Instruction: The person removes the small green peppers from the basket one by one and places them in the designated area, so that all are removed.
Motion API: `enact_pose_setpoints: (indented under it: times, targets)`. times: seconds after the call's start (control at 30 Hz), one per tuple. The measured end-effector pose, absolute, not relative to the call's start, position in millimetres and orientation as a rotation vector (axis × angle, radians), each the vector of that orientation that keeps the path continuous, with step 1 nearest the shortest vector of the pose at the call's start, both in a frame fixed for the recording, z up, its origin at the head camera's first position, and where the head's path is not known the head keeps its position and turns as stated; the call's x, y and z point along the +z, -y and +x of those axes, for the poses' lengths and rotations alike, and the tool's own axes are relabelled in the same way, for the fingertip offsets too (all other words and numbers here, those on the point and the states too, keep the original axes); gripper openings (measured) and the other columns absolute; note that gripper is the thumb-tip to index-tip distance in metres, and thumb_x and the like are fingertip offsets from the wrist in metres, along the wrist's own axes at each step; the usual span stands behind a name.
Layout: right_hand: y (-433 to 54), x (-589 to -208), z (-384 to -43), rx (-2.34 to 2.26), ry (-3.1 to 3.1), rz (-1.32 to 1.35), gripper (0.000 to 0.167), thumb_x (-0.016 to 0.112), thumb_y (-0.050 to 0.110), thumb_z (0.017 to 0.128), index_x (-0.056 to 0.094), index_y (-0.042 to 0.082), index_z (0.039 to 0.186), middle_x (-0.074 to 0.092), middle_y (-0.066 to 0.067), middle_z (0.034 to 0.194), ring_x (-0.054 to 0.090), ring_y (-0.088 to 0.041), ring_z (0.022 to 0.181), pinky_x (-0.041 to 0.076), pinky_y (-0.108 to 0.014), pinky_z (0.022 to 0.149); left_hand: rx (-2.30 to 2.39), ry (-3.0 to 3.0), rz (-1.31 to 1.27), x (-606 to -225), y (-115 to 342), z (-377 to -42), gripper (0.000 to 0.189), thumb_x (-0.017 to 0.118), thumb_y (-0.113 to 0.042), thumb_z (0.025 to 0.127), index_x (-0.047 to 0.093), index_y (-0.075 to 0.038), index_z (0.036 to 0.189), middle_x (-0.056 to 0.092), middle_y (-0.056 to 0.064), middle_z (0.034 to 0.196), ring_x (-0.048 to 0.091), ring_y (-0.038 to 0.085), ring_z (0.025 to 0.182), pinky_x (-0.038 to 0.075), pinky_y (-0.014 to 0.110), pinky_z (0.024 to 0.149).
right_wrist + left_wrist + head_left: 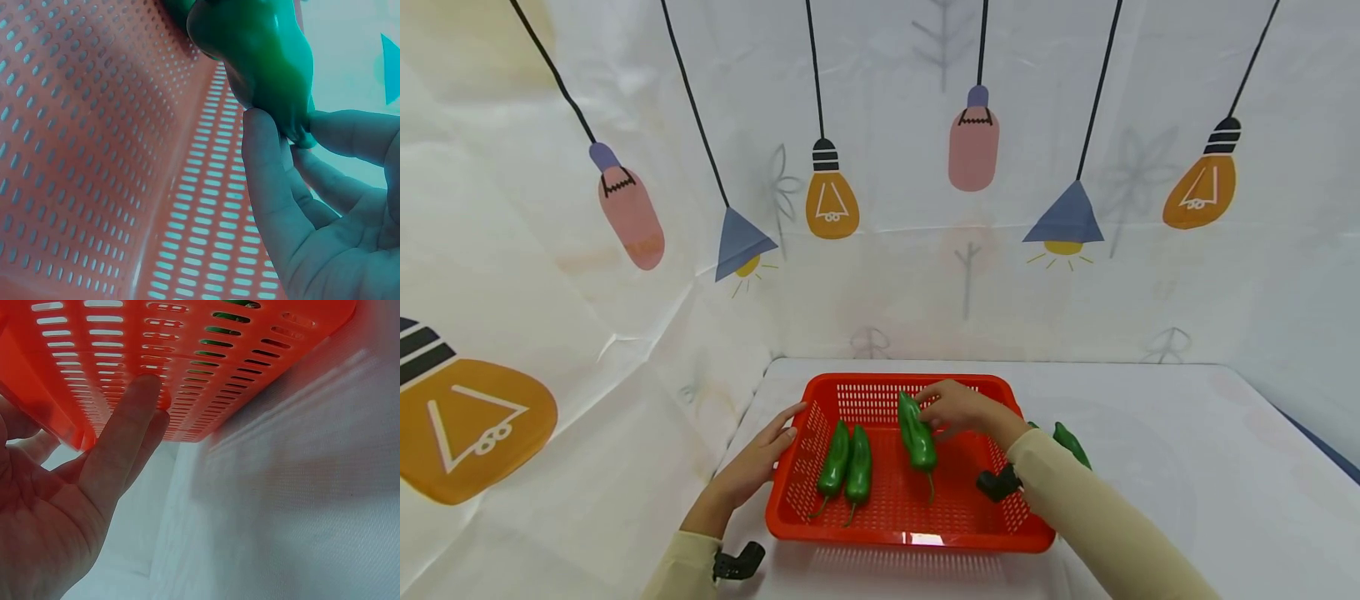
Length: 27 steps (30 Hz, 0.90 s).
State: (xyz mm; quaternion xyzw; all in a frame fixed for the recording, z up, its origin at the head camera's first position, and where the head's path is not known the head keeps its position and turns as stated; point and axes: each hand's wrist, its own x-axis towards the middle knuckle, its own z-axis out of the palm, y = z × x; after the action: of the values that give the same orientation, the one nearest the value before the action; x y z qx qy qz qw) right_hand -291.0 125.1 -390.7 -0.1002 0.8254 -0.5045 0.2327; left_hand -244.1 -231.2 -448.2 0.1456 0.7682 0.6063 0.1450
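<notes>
A red perforated plastic basket [880,533] holds green peppers. Two of them, a left green pepper [834,462] and another green pepper [859,467], lie side by side on its left half. Over the middle of the basket, my right hand [958,408] pinches a third green pepper [917,437] near its tip; its stem points toward me. The right wrist view shows thumb and fingertips on the end of this pepper [269,56]. My left hand [756,462] holds the basket's left rim, its fingers [128,425] against the outer wall beneath.
More green peppers [1071,443] lie on the table right of the basket, partly hidden by my right forearm. The white-covered table [1187,467] extends to the right. A white sheet with printed lamps [910,275] hangs behind and at the left.
</notes>
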Motion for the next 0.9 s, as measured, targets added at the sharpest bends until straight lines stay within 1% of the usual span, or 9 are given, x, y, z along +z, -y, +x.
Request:
enact_pose_setpoints:
  times: [0.17, 0.47, 0.77, 0.9]
  targets:
    - [-131.9, -388.2, -290.0, -1.418, -2.242, -0.289, 0.034, 0.063, 0.003, 0.097, 0.061, -0.005, 0.131, 0.069, -0.014, 0.105, 0.071, -0.025, 0.088, 0.055, -0.055, 0.088, 1.75, -2.212, 0.414, -447.5, 230.6, -244.1, 0.056, 0.041, -0.032, 0.111, 0.022, -0.02, 0.162, 0.044, 0.027, 0.147, 0.058, 0.037, 0.12, 0.057, 0.051, 0.087]
    - [-143.2, -379.5, -280.1, -1.449, -2.237, -0.302, 0.037, 0.063, 0.004, 0.096, 0.06, -0.006, 0.132, 0.068, -0.014, 0.106, 0.07, -0.024, 0.087, 0.057, -0.053, 0.085, 1.742, -2.207, 0.44, -449.3, 233.3, -244.8, 0.056, 0.04, -0.032, 0.111, 0.02, -0.019, 0.162, 0.043, 0.03, 0.147, 0.059, 0.036, 0.119, 0.058, 0.05, 0.086]
    - [-151.9, -371.8, -276.4, -1.44, -2.248, -0.33, 0.042, 0.064, 0.007, 0.097, 0.055, -0.008, 0.135, 0.066, -0.016, 0.112, 0.07, -0.026, 0.092, 0.058, -0.052, 0.084, 1.74, -2.2, 0.429, -449.6, 234.0, -244.0, 0.058, 0.041, -0.034, 0.111, 0.02, -0.019, 0.163, 0.042, 0.03, 0.148, 0.06, 0.036, 0.119, 0.058, 0.049, 0.087]
    - [-156.2, -370.6, -273.6, -1.461, -2.248, -0.329, 0.042, 0.064, 0.008, 0.097, 0.055, -0.008, 0.135, 0.066, -0.017, 0.112, 0.07, -0.026, 0.093, 0.058, -0.051, 0.082, 1.739, -2.204, 0.432, -449.5, 233.1, -243.2, 0.057, 0.04, -0.033, 0.111, 0.02, -0.019, 0.162, 0.043, 0.03, 0.147, 0.059, 0.036, 0.119, 0.058, 0.049, 0.087]
